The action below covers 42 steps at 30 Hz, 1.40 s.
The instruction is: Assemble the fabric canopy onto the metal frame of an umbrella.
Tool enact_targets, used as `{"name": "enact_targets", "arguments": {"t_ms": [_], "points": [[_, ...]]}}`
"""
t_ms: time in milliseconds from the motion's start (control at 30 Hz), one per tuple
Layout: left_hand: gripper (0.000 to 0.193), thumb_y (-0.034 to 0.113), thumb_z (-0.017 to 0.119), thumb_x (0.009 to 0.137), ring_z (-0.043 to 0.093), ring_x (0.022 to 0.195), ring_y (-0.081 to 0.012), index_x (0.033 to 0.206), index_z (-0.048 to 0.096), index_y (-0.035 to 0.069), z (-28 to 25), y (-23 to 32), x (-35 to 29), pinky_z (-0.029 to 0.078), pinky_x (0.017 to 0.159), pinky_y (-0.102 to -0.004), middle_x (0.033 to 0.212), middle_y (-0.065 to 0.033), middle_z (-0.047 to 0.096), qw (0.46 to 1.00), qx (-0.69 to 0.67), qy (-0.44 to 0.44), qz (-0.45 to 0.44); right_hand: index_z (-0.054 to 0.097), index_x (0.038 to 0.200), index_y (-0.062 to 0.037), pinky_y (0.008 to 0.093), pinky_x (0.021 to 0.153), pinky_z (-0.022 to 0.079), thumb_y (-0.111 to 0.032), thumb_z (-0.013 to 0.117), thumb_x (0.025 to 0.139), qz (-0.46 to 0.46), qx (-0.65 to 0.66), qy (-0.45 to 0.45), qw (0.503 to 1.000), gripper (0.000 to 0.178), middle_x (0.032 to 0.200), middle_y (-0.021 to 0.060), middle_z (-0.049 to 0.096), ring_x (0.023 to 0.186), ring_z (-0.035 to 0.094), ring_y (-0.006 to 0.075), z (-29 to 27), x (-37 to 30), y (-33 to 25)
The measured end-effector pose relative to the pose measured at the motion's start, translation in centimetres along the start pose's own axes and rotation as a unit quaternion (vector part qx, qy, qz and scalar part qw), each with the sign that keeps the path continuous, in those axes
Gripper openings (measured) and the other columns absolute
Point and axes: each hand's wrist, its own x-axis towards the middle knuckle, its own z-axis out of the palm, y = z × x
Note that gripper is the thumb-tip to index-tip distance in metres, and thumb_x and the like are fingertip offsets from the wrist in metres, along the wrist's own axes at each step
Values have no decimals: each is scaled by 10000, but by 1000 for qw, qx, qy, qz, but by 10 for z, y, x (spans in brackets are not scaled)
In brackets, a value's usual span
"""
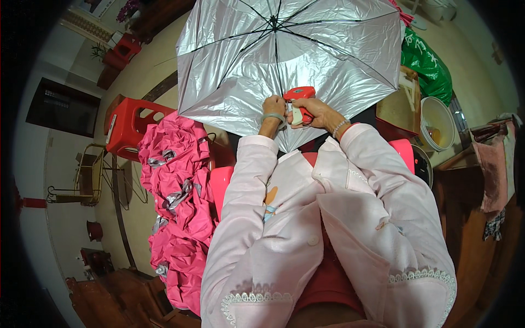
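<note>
A silver-lined umbrella [339, 60] is spread with its inside toward me, its dark ribs running out from the hub. My right hand [318, 112] is closed around a red and white hand-held tool [299, 93], whose exact kind I cannot make out. Beside it, my left hand [273, 107] is closed at a rib near the umbrella's near edge. Its fingertips are partly hidden, so whether it pinches the rib or the cloth does not show. The tool's red head lies against the silver cloth, just right of the left hand.
Bunched pink and silver cloth [175, 208] is heaped at my left, beside a red plastic stool [131, 128]. To the right are a green bag [426, 65], a white bucket [437, 123] and a hanging pink towel [489, 167]. A wire rack [90, 175] stands farther left.
</note>
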Motion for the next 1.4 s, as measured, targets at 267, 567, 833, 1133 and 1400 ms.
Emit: {"name": "enact_targets", "arguments": {"t_ms": [267, 567, 833, 1133, 1400], "points": [[179, 109, 489, 773, 534, 420, -149, 726, 600, -23, 1, -14, 7, 423, 402, -292, 555, -92, 576, 995, 55, 22, 77, 440, 1009, -8, 474, 606, 518, -122, 481, 792, 5, 3, 8, 1000, 249, 770, 156, 587, 656, 611, 272, 5, -3, -1], [179, 111, 487, 774, 528, 415, -151, 727, 598, -21, 6, -25, 15, 416, 393, -288, 552, -87, 572, 995, 56, 21, 82, 448, 1009, -13, 479, 627, 516, -130, 486, 791, -2, -2, 6, 1000, 250, 775, 152, 589, 660, 613, 266, 4, -3, 0], [212, 165, 501, 712, 604, 603, -285, 695, 633, -1, 6, -33, 18, 470, 614, -359, 615, -162, 599, 997, 40, 31, 55, 457, 1008, -21, 481, 640, 515, -139, 490, 793, -3, -10, 5, 1000, 247, 788, 149, 594, 673, 616, 269, 3, 2, 2], [198, 143, 507, 723, 598, 524, -247, 691, 626, -12, 0, -3, 1, 472, 541, -343, 568, -152, 589, 1000, 8, 9, 24, 470, 1000, -39, 451, 634, 522, -173, 528, 809, 8, -2, -22, 1000, 240, 814, 135, 605, 688, 624, 244, -5, 5, 1], [198, 156, 511, 715, 607, 595, -278, 701, 627, -4, 3, -8, 5, 473, 594, -357, 617, -168, 599, 1000, 13, 9, 14, 457, 1014, -31, 436, 617, 528, -162, 520, 803, 3, -3, 9, 1000, 256, 834, 156, 603, 684, 624, 248, -2, 1, 1]]}}
